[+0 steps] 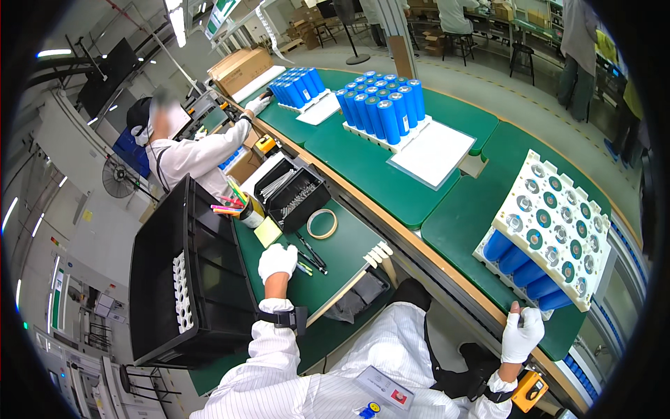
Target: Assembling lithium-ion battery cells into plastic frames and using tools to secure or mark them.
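My left hand point(277, 263), in a white glove, rests on the green desk with its fingers curled; what they may hold is hidden. Just right of it lie green markers point(305, 267) and black pens point(313, 253). My right hand point(521, 335), also gloved with a bare thumb tip, is closed at the near corner of a battery pack; its inside is hidden. That pack has blue cylindrical cells point(515, 260) standing between white plastic holders, the upper holder point(553, 222) showing round cell ends through its holes.
Beyond stand another blue cell block point(384, 108), a white sheet point(434, 153) and a farther block point(299, 87). A black crate point(206, 279), parts bin point(300, 199), pen cup point(251, 213) and tape roll point(322, 224) lie around my left hand. A co-worker point(192, 157) reaches across at the left.
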Demonstrator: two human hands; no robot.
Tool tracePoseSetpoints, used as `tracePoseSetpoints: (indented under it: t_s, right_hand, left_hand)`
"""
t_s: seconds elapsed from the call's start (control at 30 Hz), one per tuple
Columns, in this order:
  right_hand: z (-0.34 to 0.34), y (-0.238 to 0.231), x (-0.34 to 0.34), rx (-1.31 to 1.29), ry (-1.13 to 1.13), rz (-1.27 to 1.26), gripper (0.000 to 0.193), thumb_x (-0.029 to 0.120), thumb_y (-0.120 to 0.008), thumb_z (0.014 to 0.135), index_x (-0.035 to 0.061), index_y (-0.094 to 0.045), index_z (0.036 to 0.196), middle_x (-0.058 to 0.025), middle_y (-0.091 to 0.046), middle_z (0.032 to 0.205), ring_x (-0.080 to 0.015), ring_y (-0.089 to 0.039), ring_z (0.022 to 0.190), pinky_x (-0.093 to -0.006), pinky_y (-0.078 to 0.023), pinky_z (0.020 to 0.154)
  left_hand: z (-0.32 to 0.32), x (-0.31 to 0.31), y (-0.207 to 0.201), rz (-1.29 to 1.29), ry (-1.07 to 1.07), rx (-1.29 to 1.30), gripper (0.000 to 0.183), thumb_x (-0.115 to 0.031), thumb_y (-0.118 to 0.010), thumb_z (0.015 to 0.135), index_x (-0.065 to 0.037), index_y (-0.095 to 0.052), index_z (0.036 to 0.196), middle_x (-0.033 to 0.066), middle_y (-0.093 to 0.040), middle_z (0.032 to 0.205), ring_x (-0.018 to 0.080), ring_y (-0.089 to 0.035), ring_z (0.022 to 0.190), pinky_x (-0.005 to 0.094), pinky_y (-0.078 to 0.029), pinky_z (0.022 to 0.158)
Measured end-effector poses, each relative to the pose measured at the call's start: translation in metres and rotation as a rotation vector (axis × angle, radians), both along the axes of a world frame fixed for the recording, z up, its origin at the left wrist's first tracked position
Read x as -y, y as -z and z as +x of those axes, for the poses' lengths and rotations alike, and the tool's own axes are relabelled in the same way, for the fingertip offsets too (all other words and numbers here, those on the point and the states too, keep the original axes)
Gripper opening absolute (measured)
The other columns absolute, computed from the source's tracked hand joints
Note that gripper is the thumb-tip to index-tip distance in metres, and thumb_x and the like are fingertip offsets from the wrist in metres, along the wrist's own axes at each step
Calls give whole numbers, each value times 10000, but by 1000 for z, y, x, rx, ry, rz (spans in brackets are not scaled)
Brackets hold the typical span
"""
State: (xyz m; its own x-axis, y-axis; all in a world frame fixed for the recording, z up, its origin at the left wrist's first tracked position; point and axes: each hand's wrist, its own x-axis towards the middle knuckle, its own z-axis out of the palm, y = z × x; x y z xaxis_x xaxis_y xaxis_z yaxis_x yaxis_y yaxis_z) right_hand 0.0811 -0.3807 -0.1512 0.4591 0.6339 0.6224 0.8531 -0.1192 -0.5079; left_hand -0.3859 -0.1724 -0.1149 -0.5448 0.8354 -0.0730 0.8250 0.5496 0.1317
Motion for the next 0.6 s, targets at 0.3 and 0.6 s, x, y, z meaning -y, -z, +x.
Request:
tracePoseSetpoints:
  t_s: [0.3,0.6]
  right_hand:
    - [-6,-5,-4,12,-28,46,272,56,-723,797,56,-488,661,-80,-451,595,-253,-435,496,-372,-341,487]
    - [-41,-69,-7,-238,-391,-106,200,199,-772,718,51,-672,810,-77,-616,672,-194,-607,594,-311,-479,560]
  left_hand:
    - [-21,-23,29,105,25,226,453,-393,-625,781,55,-692,805,219,-687,746,316,-690,685,388,-547,661]
    - [116,52,-57,-168,690,1141,190,-154,-626,847,7,-665,755,51,-605,560,108,-551,445,257,-411,413]
